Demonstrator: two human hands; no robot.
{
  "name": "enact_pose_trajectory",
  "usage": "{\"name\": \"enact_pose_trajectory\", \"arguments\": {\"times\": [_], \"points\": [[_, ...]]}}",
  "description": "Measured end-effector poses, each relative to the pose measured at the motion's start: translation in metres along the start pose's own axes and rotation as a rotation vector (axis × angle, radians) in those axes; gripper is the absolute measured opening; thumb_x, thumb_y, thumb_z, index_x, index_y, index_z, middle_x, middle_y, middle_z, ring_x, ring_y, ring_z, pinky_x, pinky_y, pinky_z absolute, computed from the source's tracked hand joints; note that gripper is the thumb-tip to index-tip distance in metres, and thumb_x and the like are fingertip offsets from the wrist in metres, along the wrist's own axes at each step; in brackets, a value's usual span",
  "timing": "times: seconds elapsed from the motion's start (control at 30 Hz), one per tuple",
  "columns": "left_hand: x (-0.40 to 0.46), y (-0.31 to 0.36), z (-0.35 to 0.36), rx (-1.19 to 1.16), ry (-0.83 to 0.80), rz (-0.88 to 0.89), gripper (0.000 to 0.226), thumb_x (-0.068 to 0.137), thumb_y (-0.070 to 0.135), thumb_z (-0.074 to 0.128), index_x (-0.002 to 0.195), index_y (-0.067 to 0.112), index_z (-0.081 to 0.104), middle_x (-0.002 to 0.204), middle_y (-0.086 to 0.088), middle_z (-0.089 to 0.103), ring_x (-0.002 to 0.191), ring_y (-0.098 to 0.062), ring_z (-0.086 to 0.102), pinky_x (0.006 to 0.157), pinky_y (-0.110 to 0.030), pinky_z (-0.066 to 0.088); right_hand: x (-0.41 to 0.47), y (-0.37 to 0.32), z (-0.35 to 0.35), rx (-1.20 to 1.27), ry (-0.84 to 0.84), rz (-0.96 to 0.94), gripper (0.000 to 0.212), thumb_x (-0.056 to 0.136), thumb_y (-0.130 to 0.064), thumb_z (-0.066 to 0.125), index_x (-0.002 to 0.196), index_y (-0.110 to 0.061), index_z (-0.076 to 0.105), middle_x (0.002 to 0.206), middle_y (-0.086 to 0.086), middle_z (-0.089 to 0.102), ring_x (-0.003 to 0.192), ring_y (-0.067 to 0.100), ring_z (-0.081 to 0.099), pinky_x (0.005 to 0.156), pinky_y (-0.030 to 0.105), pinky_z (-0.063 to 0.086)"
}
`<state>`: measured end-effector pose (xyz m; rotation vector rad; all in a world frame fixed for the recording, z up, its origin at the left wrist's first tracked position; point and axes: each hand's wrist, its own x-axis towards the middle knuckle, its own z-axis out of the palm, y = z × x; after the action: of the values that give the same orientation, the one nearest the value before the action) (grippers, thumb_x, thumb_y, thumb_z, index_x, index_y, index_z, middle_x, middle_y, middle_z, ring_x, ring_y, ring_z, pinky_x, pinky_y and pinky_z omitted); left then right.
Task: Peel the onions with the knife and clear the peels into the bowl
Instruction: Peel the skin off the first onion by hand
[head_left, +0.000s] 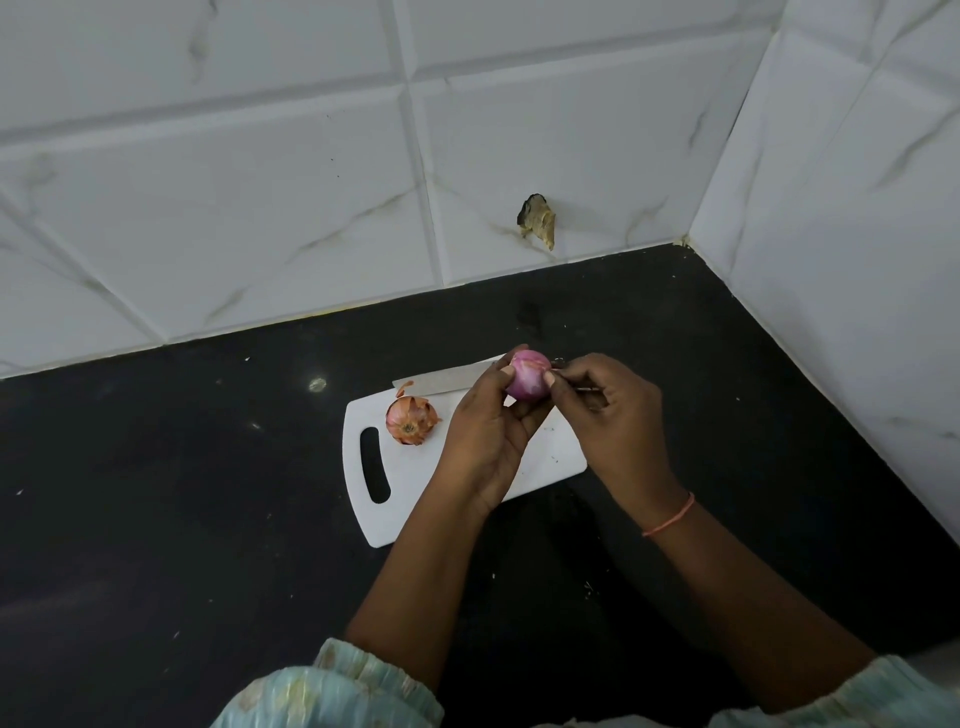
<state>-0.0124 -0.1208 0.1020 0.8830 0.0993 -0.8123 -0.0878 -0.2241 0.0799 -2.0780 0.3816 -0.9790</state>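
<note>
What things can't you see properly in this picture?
1. Bowl for the peels: not in the head view at all.
2. Knife: its handle end is hidden behind the left hand and the peeled onion.
3. Right hand: it pinches at the onion; what is pinched is too small to tell.
4. Cutting board: its middle is covered by the hands.

The onion (529, 382) held in the middle of the frame is pink and purple. The other onion (412, 420), to its left, is orange-brown. The cutting board (550, 457) is white. The worktop (182, 493) is black with tiny pale specks. The wall tiles (260, 182) are white with thin grey-brown streaks. The wrist band (670, 517) is orange. The sleeves (332, 691) are pale green.
</note>
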Motion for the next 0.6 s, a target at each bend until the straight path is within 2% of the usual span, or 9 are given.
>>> {"name": "enact_pose_trajectory", "arguments": {"times": [0.1, 0.2, 0.3, 0.43, 0.53, 0.6], "points": [[-0.002, 0.000, 0.000, -0.019, -0.009, -0.008, 0.031, 0.105, 0.010, 0.042, 0.127, -0.006, 0.054, 0.129, -0.027, 0.060, 0.120, -0.037, 0.061, 0.094, -0.036, 0.057, 0.001, 0.000, -0.001, 0.005, 0.006, 0.009, 0.007, 0.087, -0.010, 0.073, 0.083, -0.004, 0.070, 0.082, 0.000, 0.070, 0.080, 0.011, 0.068, 0.071, 0.035, 0.057], [-0.002, 0.000, -0.001, -0.037, -0.026, -0.037, 0.028, 0.104, 0.009, 0.042, 0.122, -0.007, 0.057, 0.122, -0.026, 0.064, 0.120, -0.039, 0.061, 0.095, -0.039, 0.056, 0.003, -0.002, -0.001, 0.008, 0.036, 0.084, 0.008, 0.085, -0.009, 0.073, 0.079, -0.006, 0.069, 0.077, -0.002, 0.069, 0.073, 0.010, 0.067, 0.066, 0.032, 0.057], [-0.002, 0.000, -0.002, -0.093, -0.038, -0.075, 0.035, 0.103, 0.009, 0.041, 0.130, -0.012, 0.051, 0.118, -0.026, 0.066, 0.117, -0.040, 0.063, 0.095, -0.041, 0.056, 0.006, -0.001, -0.003, 0.042, 0.047, 0.180, 0.007, 0.084, -0.009, 0.074, 0.080, -0.010, 0.069, 0.075, -0.004, 0.069, 0.070, 0.012, 0.068, 0.061, 0.029, 0.057], [-0.001, 0.005, -0.005, -0.111, -0.041, -0.103, 0.043, 0.103, 0.015, 0.038, 0.138, -0.009, 0.045, 0.130, -0.031, 0.060, 0.112, -0.037, 0.064, 0.090, -0.036, 0.058, 0.008, -0.004, -0.005, 0.285, 0.079, 0.333, 0.010, 0.090, -0.007, 0.067, 0.096, -0.015, 0.070, 0.091, -0.001, 0.073, 0.086, 0.014, 0.071, 0.073, 0.029, 0.057], [-0.001, 0.006, -0.005, -0.120, -0.033, -0.093, 0.042, 0.104, 0.016, 0.038, 0.136, -0.009, 0.048, 0.128, -0.028, 0.062, 0.111, -0.035, 0.065, 0.093, -0.036, 0.057, 0.006, -0.011, -0.005, 0.332, -0.011, 0.290, 0.016, 0.087, -0.017, 0.073, 0.102, -0.017, 0.070, 0.097, -0.004, 0.073, 0.090, 0.011, 0.070, 0.069, 0.021, 0.055], [-0.001, 0.006, -0.006, -0.113, -0.040, -0.078, 0.039, 0.104, 0.018, 0.038, 0.131, -0.008, 0.052, 0.130, -0.028, 0.061, 0.114, -0.034, 0.065, 0.094, -0.036, 0.056, 0.005, -0.012, -0.004, 0.219, -0.092, 0.158, 0.028, 0.082, -0.018, 0.079, 0.108, -0.015, 0.070, 0.102, -0.004, 0.071, 0.094, 0.012, 0.069, 0.076, 0.022, 0.056]]}}
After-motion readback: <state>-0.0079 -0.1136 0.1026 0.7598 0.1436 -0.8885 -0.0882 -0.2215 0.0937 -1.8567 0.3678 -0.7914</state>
